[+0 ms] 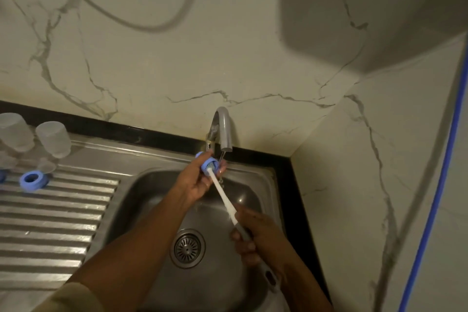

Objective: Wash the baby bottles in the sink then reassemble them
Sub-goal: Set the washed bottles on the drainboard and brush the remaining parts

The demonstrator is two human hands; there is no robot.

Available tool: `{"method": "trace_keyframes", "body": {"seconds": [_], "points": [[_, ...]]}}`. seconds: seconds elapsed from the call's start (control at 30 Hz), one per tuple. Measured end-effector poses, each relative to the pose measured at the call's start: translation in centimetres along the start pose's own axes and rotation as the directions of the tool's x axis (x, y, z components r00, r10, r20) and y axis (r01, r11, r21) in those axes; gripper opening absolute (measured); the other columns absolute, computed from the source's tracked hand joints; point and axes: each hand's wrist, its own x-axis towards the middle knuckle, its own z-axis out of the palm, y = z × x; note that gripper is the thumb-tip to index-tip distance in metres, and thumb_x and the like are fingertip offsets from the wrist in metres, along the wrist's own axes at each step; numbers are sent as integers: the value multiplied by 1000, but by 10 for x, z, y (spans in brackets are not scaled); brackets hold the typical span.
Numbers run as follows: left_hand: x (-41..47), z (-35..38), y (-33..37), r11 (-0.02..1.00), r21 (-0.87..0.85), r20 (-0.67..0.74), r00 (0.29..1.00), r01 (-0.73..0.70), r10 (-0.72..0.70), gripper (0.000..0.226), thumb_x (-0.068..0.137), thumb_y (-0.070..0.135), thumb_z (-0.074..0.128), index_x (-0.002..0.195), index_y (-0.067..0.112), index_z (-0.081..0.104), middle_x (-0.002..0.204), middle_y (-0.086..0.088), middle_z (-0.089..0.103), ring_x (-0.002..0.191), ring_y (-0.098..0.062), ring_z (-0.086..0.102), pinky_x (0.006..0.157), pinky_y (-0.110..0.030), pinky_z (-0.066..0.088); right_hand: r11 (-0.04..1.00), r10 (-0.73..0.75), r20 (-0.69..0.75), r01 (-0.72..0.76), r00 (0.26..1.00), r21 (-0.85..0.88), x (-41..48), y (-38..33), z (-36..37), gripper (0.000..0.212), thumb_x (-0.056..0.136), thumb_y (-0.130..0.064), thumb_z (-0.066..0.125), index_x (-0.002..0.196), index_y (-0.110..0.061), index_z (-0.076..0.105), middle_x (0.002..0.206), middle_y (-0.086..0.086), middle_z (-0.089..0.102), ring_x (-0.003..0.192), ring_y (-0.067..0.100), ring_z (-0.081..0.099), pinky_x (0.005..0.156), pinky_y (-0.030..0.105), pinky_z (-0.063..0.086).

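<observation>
- Head view: my left hand (196,181) is up at the back of the sink (263,177), just below the tap (224,126). Its fingers are curled round the blue collar ring (205,161) and pinch it by the rim.
- The bottle brush (222,197) has its bristle head pushed into the ring's opening. Its white handle slants down and right across the basin.
- The tap runs a thin stream that lands on the far side of the ring, close to my left fingertips.
- My right hand (255,238) is lower and further right, over the basin. Its fingers are wrapped closed on the grey grip of the brush handle.
- To do this step well, I judge the brush should twist while the left hand turns the ring, so the bristles sweep the whole inner thread under the water.
- Wet plastic looks slippery, so the pinch needs to be firm and the strokes short to limit splashing.
- On the far left of the bench (50,223), two frosted pieces (54,138) stand mouth-down. I cannot tell whether they are bottle bodies or caps, and nothing shows inside them.
- Just in front of them a second blue ring (31,180) lies flat on the ribs, with a small clear part beside it that is too blurred to name.
- The sink basin shows a wet sheen and the drain strainer (187,248). I see no pooled water.
</observation>
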Motion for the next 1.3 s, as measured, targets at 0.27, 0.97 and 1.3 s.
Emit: {"method": "trace_keyframes", "body": {"seconds": [0.27,0.97,1.3], "points": [[7,13,9,996,88,-88,996,-17,25,33,95,31,65,114,4,62,111,-20,63,101,-27,65,102,-47,51,174,-490,17,116,872,-978,27,20,-10,48,103,-29,43,149,-39,35,92,1,68,74,8,62,67,25,50],[-2,-2,-2,997,67,53,998,28,-31,41,98,13,55,137,4,48,123,-25,63,115,-39,64,88,-54,57,872,-125,-59,82,990,-482,7,22,-9,38,104,-27,45,137,-45,48,76,4,62,49,11,50,43,17,37],[-1,-9,1,998,-38,115,992,51,-46,40,90,19,64,127,5,57,125,-23,64,109,-37,68,89,-53,57,997,71,64,-71,995,-11,-5,10,-12,26,101,-23,49,123,-33,59,65,4,50,42,9,38,36,14,27]]}}
